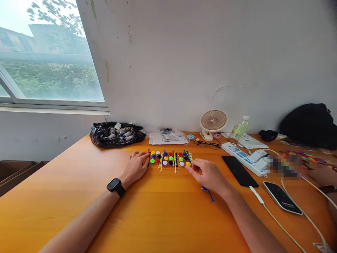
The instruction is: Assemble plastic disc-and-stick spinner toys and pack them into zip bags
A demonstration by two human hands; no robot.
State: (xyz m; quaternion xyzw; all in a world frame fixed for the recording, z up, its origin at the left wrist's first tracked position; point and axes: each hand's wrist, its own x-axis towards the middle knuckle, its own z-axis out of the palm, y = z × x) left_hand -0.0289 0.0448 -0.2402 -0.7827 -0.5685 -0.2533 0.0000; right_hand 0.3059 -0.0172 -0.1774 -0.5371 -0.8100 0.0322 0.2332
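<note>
Left hand (137,166) lies flat with fingers loosely spread, touching the left end of the cluster of coloured round pieces and sticks (170,159); right hand (206,174) pinches narrow at the cluster's right end, what it holds too small to tell. Orange table (79,189) underneath; black bag (116,134) beyond left hand, black phone (239,170) right of right hand, blue stick (208,192) just under right wrist.

Head view, forward-down, over table (79,196)
</note>
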